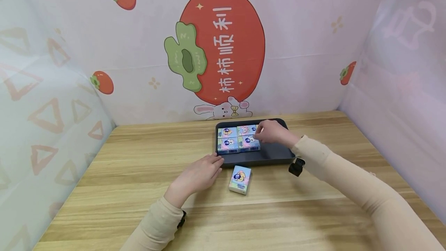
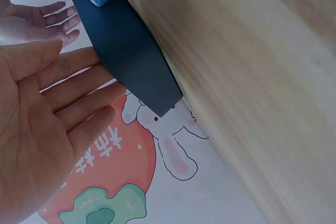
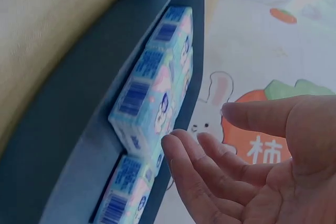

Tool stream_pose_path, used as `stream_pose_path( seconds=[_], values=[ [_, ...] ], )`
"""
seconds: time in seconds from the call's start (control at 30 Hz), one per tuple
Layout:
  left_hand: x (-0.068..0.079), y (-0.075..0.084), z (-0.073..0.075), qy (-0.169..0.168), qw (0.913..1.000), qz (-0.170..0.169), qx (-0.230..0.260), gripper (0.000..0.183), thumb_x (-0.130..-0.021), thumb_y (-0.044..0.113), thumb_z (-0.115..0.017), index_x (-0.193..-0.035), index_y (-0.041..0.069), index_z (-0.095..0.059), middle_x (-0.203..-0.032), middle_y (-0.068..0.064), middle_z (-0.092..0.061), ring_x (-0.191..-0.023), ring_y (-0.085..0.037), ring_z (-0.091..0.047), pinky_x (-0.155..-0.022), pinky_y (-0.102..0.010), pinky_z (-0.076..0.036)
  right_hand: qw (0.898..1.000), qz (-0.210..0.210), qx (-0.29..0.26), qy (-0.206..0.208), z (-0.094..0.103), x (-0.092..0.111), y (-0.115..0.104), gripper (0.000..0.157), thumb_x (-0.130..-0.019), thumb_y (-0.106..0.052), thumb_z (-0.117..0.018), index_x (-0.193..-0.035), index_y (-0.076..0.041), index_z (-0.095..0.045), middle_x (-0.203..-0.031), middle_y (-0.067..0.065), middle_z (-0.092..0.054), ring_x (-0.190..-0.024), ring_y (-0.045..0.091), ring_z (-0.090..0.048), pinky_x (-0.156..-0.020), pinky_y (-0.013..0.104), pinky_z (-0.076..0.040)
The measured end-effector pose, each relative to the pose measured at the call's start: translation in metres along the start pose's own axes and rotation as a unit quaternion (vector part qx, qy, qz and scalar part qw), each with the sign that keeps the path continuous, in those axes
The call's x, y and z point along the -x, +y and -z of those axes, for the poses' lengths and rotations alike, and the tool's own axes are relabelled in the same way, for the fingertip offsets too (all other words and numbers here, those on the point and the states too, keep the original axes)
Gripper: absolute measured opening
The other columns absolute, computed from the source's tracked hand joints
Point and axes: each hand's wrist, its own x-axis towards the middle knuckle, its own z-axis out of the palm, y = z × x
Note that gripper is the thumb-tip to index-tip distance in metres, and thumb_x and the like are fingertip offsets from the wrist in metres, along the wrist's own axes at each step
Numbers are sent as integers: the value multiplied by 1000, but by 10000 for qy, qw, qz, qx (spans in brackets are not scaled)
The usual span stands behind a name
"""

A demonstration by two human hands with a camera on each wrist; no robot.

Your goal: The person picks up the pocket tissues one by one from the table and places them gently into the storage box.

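My left hand (image 1: pixel 201 173) rests its fingertips at the front left corner of a dark tray (image 1: pixel 258 161); its fingers look straight in the left wrist view. Inside the tray, small packs that look like pocket tissues (image 1: pixel 228 145), blue and pink with cartoon prints, lie in two rows at the left. My right hand (image 1: pixel 273 131) hovers at the right end of these packs. In the right wrist view its thumb and relaxed fingers stand apart around nothing, close to a tissue pack (image 3: pixel 139 98). Another tissue pack (image 1: pixel 240 180) lies on the table before the tray.
The wooden table (image 1: pixel 156 142) meets a printed cloth wall (image 1: pixel 146 42) behind the tray. Cloth walls also rise at left and right. A black wrist camera (image 1: pixel 297 167) hangs under my right wrist, near the tray's front right corner.
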Motion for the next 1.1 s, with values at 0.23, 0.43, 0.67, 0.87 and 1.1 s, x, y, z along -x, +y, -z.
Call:
stream_pose_path(
  seconds=[0.23,0.43,0.67,0.87,1.1],
  values=[
    [0,1,2,23,10000,-21,5,38,-100,22,-47,-130,2,-56,-136,-14,-54,-130,-29,-48,-110,-41,-40,9990,420,136,92,-6,11,-2,21,-91,-26,-63,-95,-6,-66,-85,7,-69,-74,16,-64,-64,28,-53],
    [0,1,4,-2,10000,-7,24,39,-100,23,-47,-131,1,-55,-136,-15,-54,-130,-29,-47,-110,-42,-39,9979,535,248,261,-12,17,-6,19,-89,-25,-65,-93,-7,-68,-77,4,-66,-67,15,-57,-58,24,-47],
    [0,1,4,-59,10000,31,32,39,-100,23,-46,-132,2,-55,-137,-14,-53,-131,-29,-47,-111,-42,-39,9979,535,182,319,-20,22,-8,18,-89,-25,-67,-92,-8,-69,-84,5,-67,-71,17,-55,-60,25,-49],
    [0,1,4,-40,10000,22,1,39,-100,23,-46,-131,2,-55,-137,-14,-53,-130,-29,-47,-110,-42,-39,9963,708,232,428,-26,28,-12,16,-88,-24,-68,-91,-8,-69,-83,4,-66,-70,15,-56,-60,25,-50],
    [0,1,2,-112,9999,42,-41,39,-100,24,-46,-132,3,-55,-137,-13,-53,-130,-28,-47,-110,-41,-40,9962,803,77,314,-35,37,-17,12,-86,-22,-70,-89,-11,-67,-75,1,-62,-64,14,-53,-56,24,-45]
  ],
)
